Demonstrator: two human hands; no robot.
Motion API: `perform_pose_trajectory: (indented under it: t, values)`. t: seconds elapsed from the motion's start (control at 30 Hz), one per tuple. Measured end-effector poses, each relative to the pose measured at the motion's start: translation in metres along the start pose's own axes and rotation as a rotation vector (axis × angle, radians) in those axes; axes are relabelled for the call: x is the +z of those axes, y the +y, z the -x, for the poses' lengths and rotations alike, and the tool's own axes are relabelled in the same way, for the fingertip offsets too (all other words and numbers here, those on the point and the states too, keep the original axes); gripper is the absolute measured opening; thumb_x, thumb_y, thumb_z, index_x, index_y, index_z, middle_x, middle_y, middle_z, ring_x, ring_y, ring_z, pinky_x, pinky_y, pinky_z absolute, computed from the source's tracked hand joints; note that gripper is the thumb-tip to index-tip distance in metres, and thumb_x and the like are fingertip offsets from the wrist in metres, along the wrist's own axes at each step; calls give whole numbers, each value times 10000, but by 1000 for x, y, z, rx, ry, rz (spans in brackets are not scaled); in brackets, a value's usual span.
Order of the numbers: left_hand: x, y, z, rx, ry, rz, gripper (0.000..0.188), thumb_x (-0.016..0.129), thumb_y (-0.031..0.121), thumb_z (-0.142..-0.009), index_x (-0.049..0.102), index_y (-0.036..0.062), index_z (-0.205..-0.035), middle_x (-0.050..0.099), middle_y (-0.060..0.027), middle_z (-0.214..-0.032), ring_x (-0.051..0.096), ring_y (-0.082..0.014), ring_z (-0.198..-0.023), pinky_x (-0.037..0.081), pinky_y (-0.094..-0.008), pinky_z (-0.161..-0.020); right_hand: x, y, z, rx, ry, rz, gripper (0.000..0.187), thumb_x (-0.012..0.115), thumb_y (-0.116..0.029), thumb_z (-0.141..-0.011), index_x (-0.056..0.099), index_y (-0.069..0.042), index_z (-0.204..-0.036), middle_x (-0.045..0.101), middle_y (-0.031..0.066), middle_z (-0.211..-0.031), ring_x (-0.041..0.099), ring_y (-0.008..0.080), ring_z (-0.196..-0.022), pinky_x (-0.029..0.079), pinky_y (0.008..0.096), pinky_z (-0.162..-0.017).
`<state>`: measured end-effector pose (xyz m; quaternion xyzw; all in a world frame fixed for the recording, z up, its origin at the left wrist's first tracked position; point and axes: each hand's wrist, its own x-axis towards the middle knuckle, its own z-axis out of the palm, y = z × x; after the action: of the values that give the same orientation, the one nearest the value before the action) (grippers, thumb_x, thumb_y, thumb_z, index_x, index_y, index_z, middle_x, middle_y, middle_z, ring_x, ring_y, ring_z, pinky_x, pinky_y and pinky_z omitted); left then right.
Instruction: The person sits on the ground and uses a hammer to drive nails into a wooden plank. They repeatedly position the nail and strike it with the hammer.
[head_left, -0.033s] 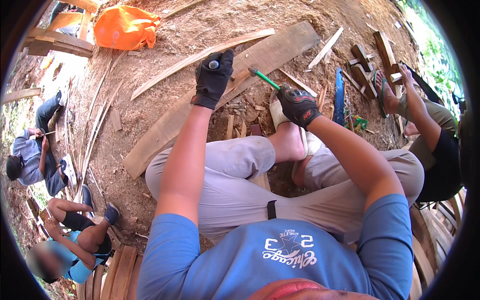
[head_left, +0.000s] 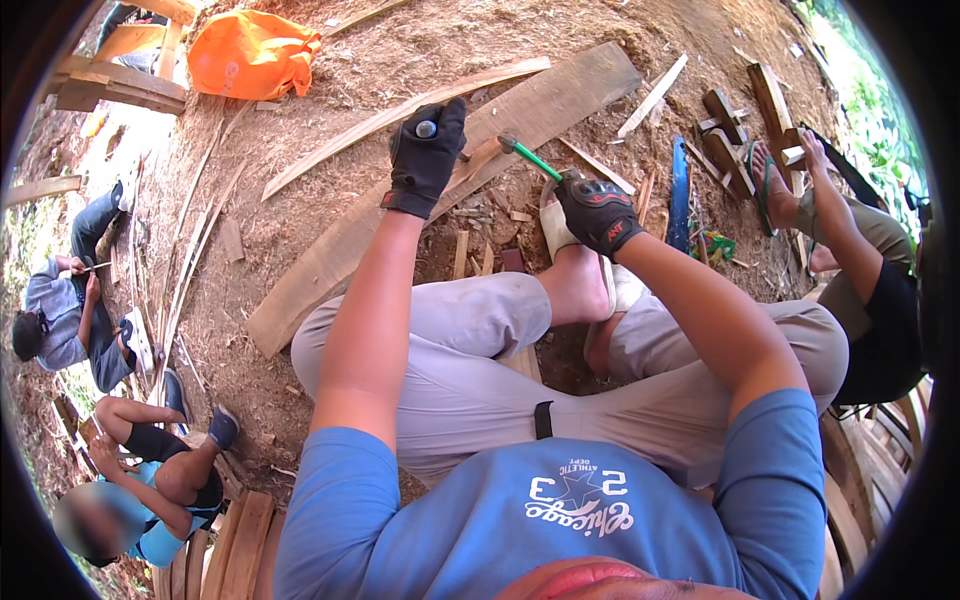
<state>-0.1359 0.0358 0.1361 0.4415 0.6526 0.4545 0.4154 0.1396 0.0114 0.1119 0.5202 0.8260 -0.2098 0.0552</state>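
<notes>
My left hand [head_left: 428,155], in a black glove, is closed round a chisel-like tool; its round metal end [head_left: 426,129] faces up and most of the rest is hidden in the fist. My right hand [head_left: 598,210], gloved in black with a hard knuckle guard, grips a hammer by its green handle [head_left: 540,164]. The hammer head [head_left: 507,143] is to the right of my left fist, apart from it. Beneath both tools lies a long, wide wooden plank [head_left: 580,88], slanting across the ground in front of my bent legs.
A long wood strip [head_left: 400,112] lies beyond the plank. An orange bag [head_left: 250,55] sits far left. A blue handsaw-like blade [head_left: 679,195] and wood pieces [head_left: 728,160] are at right, beside another person's foot and hand. Two people sit at left. Wood chips litter the dirt.
</notes>
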Motion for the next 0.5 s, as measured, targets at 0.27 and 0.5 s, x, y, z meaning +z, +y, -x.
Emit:
perform_pose_trajectory:
  t: [0.27, 0.5]
  values:
    - [3, 1, -7, 93, 77, 85, 427, 623, 302, -1093, 596, 70, -735, 564, -7, -637, 546, -116, -603, 506, -324, -641, -5, -4, -4, 40, -87, -46, 235, 523, -239, -1017, 644, -45, -1076, 742, 231, -971, 735, 438, -910, 567, 543, -785]
    - [9, -4, -7, 80, 25, 98, 430, 634, 291, -1094, 564, 70, -731, 530, 2, -638, 506, -105, -601, 477, -321, -622, 4, -1, -7, 117, -95, -104, 259, 518, -284, -1034, 634, -61, -1093, 745, 239, -997, 730, 452, -937, 562, 560, -817]
